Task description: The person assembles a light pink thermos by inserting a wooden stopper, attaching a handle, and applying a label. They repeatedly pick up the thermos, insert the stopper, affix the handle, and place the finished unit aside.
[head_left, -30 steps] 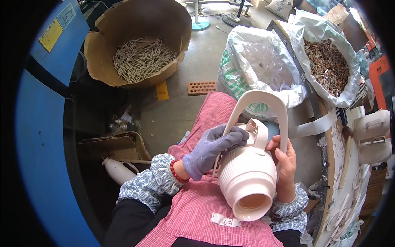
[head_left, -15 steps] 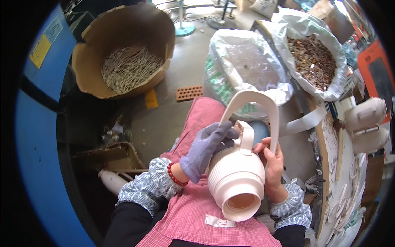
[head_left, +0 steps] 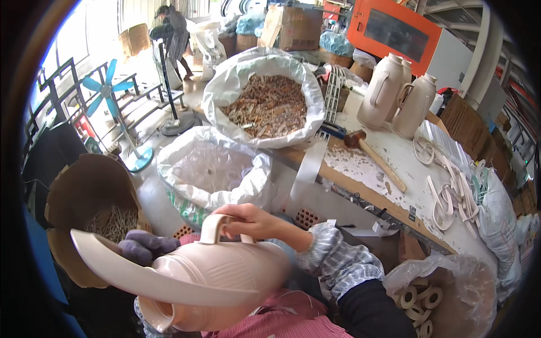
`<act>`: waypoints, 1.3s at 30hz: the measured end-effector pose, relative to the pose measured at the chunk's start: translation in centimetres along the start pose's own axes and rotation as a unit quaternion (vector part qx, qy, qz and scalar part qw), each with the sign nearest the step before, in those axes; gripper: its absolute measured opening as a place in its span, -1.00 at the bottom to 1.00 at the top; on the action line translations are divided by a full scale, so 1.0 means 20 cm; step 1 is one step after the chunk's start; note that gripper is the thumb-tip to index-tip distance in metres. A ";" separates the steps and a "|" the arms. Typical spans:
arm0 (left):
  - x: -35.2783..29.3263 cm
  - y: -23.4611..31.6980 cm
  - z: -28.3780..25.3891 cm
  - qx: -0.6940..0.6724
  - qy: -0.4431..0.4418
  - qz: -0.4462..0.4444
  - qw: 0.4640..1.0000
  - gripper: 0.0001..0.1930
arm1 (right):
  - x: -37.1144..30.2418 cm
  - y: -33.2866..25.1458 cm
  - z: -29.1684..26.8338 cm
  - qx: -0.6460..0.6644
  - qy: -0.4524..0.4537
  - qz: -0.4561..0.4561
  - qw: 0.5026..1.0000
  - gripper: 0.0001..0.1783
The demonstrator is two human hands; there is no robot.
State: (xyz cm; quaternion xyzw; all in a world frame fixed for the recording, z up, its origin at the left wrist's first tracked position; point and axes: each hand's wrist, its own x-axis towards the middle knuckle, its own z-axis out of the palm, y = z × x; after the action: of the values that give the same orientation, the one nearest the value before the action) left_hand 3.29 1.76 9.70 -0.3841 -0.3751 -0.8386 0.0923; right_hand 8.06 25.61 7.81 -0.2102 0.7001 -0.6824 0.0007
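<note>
A pale pink vacuum flask [head_left: 236, 276] lies tilted over my lap, its mouth toward the lower left. Its broad curved carrying handle [head_left: 169, 281] swings across the neck end. My right hand [head_left: 253, 221] is bare and closed around the flask's side handle [head_left: 211, 230], fingers through the loop. At the neck, behind the carrying handle, my left hand [head_left: 147, 246] wears a purple-grey glove. Its curled fingers press against the flask; its palm and wrist are hidden. A pink checked apron [head_left: 293, 315] covers my lap beneath.
A workbench [head_left: 366, 174] on the right bears a mallet [head_left: 383, 163], several flasks [head_left: 414, 107] and pale handle strips [head_left: 451, 191]. Lined sacks of brown scraps [head_left: 265, 107] and clear rings [head_left: 208, 166] stand ahead. A cardboard drum [head_left: 84, 186] is left; a bag of rings [head_left: 462, 287] lower right.
My view has turned right toward the workbench. The flask has tipped onto its side, mouth now lower left, and my right hand has moved from its flank to the side handle.
</note>
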 end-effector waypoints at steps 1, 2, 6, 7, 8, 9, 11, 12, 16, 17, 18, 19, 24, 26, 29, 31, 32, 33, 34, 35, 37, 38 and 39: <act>0.05 -0.01 0.04 0.011 -0.014 0.032 0.999 -0.69 | -0.03 -0.05 -0.04 0.001 -0.011 -0.006 1.000 -0.59; 0.11 0.05 0.12 0.036 -0.034 0.071 0.996 -0.68 | -0.06 -0.06 -0.03 0.064 -0.028 -0.035 0.997 -0.62; 0.21 -0.12 0.28 0.043 -0.117 0.148 0.981 -0.65 | -0.39 -0.14 -0.09 -0.009 0.066 0.065 0.996 -0.68; 0.24 -0.14 0.33 0.041 -0.147 0.165 0.974 -0.64 | -0.47 -0.16 -0.08 -0.011 0.132 0.057 0.990 -0.67; 0.28 -0.19 0.37 0.031 -0.180 0.181 0.966 -0.62 | -0.60 -0.08 -0.15 0.014 0.196 0.033 0.980 -0.69; 0.30 -0.20 0.39 0.037 -0.224 0.191 0.955 -0.61 | -0.67 -0.08 -0.20 0.030 0.258 0.022 0.965 -0.67; 0.31 -0.29 0.38 0.051 -0.332 0.195 0.922 -0.57 | -0.87 -0.27 -0.39 0.038 0.458 -0.039 0.887 -0.63; 0.29 -0.34 0.36 0.067 -0.396 0.186 0.897 -0.55 | -1.02 -0.47 -0.53 0.030 0.559 -0.094 0.824 -0.61; 0.05 -0.47 0.08 0.281 -0.603 -0.031 0.746 -0.53 | -1.46 -0.94 -1.01 -0.251 0.704 -0.225 0.625 -0.54; 0.03 -0.52 0.02 0.253 -0.592 -0.082 0.761 -0.55 | -1.63 -0.98 -1.13 -0.356 0.689 -0.231 0.587 -0.51; 0.01 -0.57 -0.02 0.214 -0.582 -0.131 0.773 -0.56 | -1.83 -1.03 -1.26 -0.429 0.700 -0.226 0.524 -0.54; -0.01 -0.59 -0.06 0.239 -0.574 -0.148 0.769 -0.57 | -1.99 -0.99 -1.44 -0.451 0.730 -0.198 0.475 -0.56; -0.09 -0.61 -0.35 0.394 -0.496 -0.181 0.752 -0.67 | -2.30 -0.75 -1.96 -0.443 0.815 -0.136 0.349 -0.61; -0.17 -0.53 -0.54 0.423 -0.368 -0.246 0.790 -0.70 | -2.32 -0.68 -2.13 -0.427 0.835 -0.110 0.331 -0.55; -0.51 -0.30 -0.94 0.558 -0.106 -0.250 0.784 -0.76 | -2.11 -0.66 -2.33 -0.530 0.801 0.060 0.271 -0.45; -0.83 -0.29 -1.21 0.535 0.071 -0.331 0.774 -0.78 | -2.28 -0.97 -2.50 -0.643 0.721 0.112 0.233 -0.48; -1.01 -0.18 -1.37 0.606 0.097 -0.371 0.697 -0.77 | -2.27 -0.87 -2.52 -0.678 0.692 0.099 0.229 -0.50; -1.26 0.02 -1.50 0.675 0.129 -0.426 0.589 -0.75 | -2.08 -0.61 -2.51 -0.685 0.675 0.049 0.270 -0.52; -1.52 0.26 -1.58 0.697 0.155 -0.506 0.484 -0.72 | -1.80 -0.35 -2.38 -0.671 0.661 -0.019 0.336 -0.55; -1.79 0.47 -1.64 0.693 0.175 -0.581 0.391 -0.68 | -1.50 -0.18 -2.15 -0.644 0.639 -0.068 0.415 -0.57; -2.12 0.71 -1.70 0.664 0.234 -0.663 0.257 -0.62 | -1.11 0.05 -1.66 -0.566 0.590 -0.099 0.567 -0.62; -2.20 0.77 -1.67 0.660 0.250 -0.669 0.233 -0.58 | -0.94 0.15 -1.47 -0.526 0.549 -0.083 0.644 -0.64; -2.23 0.81 -1.65 0.659 0.259 -0.673 0.214 -0.53 | -0.80 0.22 -1.27 -0.484 0.512 -0.064 0.707 -0.66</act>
State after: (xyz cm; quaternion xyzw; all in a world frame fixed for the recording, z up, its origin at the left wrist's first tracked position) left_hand 22.08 -38.59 -27.04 0.4483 -0.8674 -0.0941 -0.1943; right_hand 14.11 54.50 0.67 0.1558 0.8120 -0.2516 -0.5031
